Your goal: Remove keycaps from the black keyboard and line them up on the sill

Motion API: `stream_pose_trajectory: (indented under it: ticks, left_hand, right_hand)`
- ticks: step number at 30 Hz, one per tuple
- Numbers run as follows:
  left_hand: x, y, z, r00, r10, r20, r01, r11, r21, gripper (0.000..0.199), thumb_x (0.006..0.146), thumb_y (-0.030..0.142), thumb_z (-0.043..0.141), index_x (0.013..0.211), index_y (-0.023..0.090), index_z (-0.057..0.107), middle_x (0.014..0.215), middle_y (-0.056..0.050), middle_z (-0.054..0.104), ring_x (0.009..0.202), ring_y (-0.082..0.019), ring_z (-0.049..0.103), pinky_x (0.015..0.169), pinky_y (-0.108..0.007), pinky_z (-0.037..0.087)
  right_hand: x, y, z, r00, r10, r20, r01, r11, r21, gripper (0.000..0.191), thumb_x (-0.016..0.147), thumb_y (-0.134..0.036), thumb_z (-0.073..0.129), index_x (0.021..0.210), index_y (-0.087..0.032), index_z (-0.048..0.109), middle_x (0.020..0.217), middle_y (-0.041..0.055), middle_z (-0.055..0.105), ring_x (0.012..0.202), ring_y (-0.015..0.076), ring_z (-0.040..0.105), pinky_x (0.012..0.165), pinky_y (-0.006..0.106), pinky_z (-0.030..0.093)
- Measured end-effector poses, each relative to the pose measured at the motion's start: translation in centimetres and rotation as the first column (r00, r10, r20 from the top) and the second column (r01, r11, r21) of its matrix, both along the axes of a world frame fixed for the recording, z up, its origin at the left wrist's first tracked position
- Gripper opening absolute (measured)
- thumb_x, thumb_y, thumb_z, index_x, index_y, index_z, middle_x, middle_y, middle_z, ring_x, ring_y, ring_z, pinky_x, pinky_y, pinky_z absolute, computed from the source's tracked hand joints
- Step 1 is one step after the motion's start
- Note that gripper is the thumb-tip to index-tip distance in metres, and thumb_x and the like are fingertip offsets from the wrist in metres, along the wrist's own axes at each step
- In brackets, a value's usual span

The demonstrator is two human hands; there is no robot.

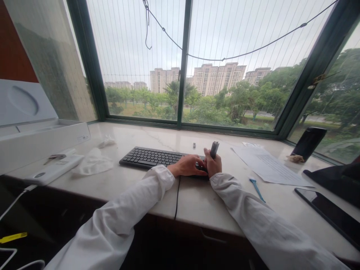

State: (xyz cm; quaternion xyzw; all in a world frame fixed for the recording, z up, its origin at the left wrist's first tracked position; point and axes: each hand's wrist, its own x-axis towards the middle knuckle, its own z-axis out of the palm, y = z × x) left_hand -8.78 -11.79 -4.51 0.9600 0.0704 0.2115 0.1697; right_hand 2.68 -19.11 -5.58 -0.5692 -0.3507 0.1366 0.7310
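A black keyboard [152, 156] lies on the pale marble sill, its right end partly hidden by my hands. My left hand [189, 165] rests over that right end, fingers bent towards my right hand; what its fingertips hold, if anything, is hidden. My right hand [213, 163] is closed around a dark grey tool [214, 149] that sticks up above the fist. Just behind the keyboard sits a small silvery piece [194, 145]. A black cable [177, 198] runs from the keyboard over the front edge.
Left are a white box [70, 132], a power strip [56, 168] with keys on it, and crumpled plastic [94, 162]. Right are paper sheets [261, 163], a blue strip [256, 189], a phone [323, 210] and a black upright object [309, 142]. Windows [180, 67] stand behind.
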Motion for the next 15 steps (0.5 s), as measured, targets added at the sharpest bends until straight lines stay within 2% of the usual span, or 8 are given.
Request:
stream_pose_trajectory:
  ticks: [4, 11, 15]
  left_hand:
    - [0.21, 0.17, -0.25, 1.0, 0.001, 0.021, -0.001, 1.0, -0.015, 0.044, 0.065, 0.058, 0.068, 0.088, 0.021, 0.072, 0.09, -0.003, 0.065, 0.078, -0.016, 0.06, 0.07, -0.024, 0.043]
    - [0.39, 0.59, -0.66, 0.999, -0.011, 0.045, 0.012, 1.0, -0.02, 0.046, 0.066, 0.061, 0.066, 0.087, 0.021, 0.071, 0.092, -0.002, 0.066, 0.074, -0.014, 0.059, 0.064, -0.023, 0.041]
    - [0.28, 0.67, -0.74, 0.999, -0.009, 0.053, 0.009, 1.0, -0.018, 0.044, 0.067, 0.06, 0.065, 0.09, 0.022, 0.071, 0.094, -0.001, 0.066, 0.077, -0.015, 0.06, 0.067, -0.023, 0.042]
  right_hand:
    - [-0.05, -0.32, -0.15, 0.992, -0.041, 0.123, 0.046, 0.998, -0.032, 0.047, 0.067, -0.063, 0.059, 0.056, -0.019, 0.046, 0.04, -0.0044, 0.041, 0.039, 0.0093, 0.038, 0.038, 0.024, 0.031]
    - [-0.4, -0.73, -0.3, 0.981, -0.016, 0.193, 0.015, 1.0, 0.005, 0.047, 0.068, -0.06, 0.06, 0.053, -0.018, 0.047, 0.04, -0.0044, 0.04, 0.039, 0.0086, 0.036, 0.039, 0.023, 0.031]
    - [-0.48, -0.76, -0.32, 0.978, -0.042, 0.204, 0.037, 0.999, 0.03, 0.045, 0.069, -0.058, 0.06, 0.052, -0.018, 0.048, 0.04, -0.0047, 0.039, 0.04, 0.0084, 0.037, 0.039, 0.023, 0.031]
